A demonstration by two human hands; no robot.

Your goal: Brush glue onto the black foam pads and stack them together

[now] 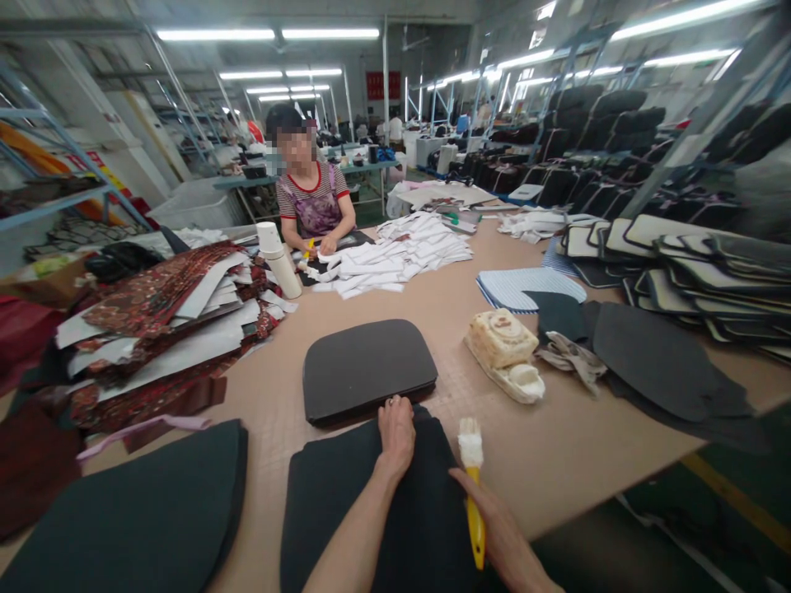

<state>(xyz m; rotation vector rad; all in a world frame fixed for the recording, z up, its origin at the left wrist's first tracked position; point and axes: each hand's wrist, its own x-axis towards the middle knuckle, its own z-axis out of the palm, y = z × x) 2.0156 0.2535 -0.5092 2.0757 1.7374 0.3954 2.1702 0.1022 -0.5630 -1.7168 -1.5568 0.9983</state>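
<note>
My left hand [396, 432] reaches over a stack of dark fabric panels [334, 486]. Its fingers are curled closed at the far edge of the top panel. Beside the stack's right edge is my right hand [494, 515], with a paintbrush [475, 511] held in it, white bristles pointing away from me and the yellow handle lying across the hand. Some of the right fingers are hidden. Just beyond my left hand lies a stack of dark grey rounded panels [371, 366]. A glue-crusted tub [502, 342] stands to the right of it.
Another dark panel stack [142, 502] lies at left, near patterned red material [154, 288]. A cream bottle [281, 262] stands beyond. Across the table, a person [312, 198] handles pieces by a white strip pile [401, 247]. Dark cut pieces [667, 354] and edged panels [692, 255] lie right.
</note>
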